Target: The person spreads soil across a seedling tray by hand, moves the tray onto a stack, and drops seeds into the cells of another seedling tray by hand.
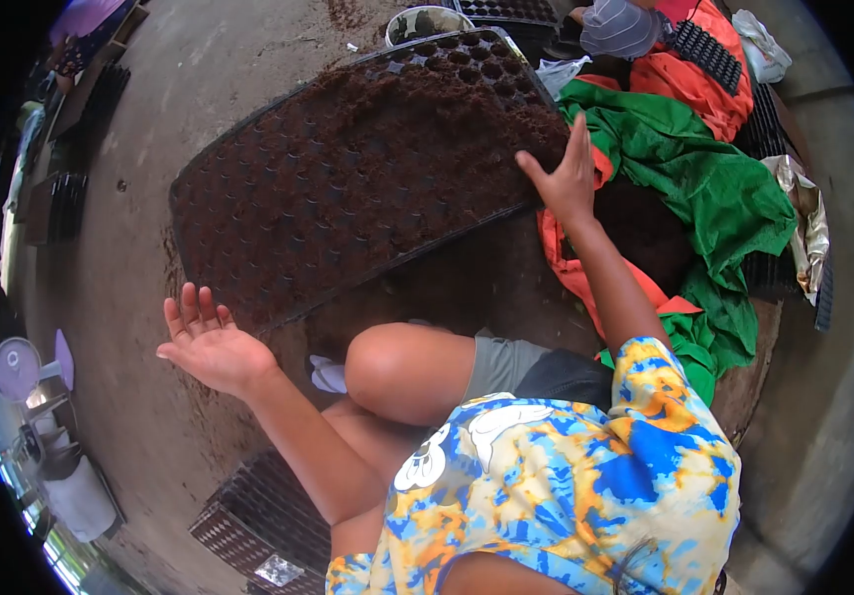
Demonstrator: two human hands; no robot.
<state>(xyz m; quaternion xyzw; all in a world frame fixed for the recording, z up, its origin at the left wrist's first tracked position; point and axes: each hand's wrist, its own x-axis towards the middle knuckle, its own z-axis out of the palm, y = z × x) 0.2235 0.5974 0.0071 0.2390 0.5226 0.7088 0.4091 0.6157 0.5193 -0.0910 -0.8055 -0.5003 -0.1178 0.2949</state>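
Note:
A large black seedling tray (494,69) lies on the floor ahead of me. Dark brown soil (338,178) fills most of its cells, heaped loosely toward the upper right, while several cells at the far right corner show as hollow holes. My left hand (214,347) is held off the tray's near left corner, palm up, fingers apart and nothing in it. At the tray's right end is my right hand (568,178), thumb spread from the fingers and holding nothing; whether it touches the rim I cannot tell.
Green cloth (689,164) and orange-red sheeting (684,89) lie to the right around more dark soil (640,233). A bucket (425,24) stands beyond the tray. Stacked black trays (258,521) sit at my lower left. Another person's part-visible sleeve (620,28) is at the top right.

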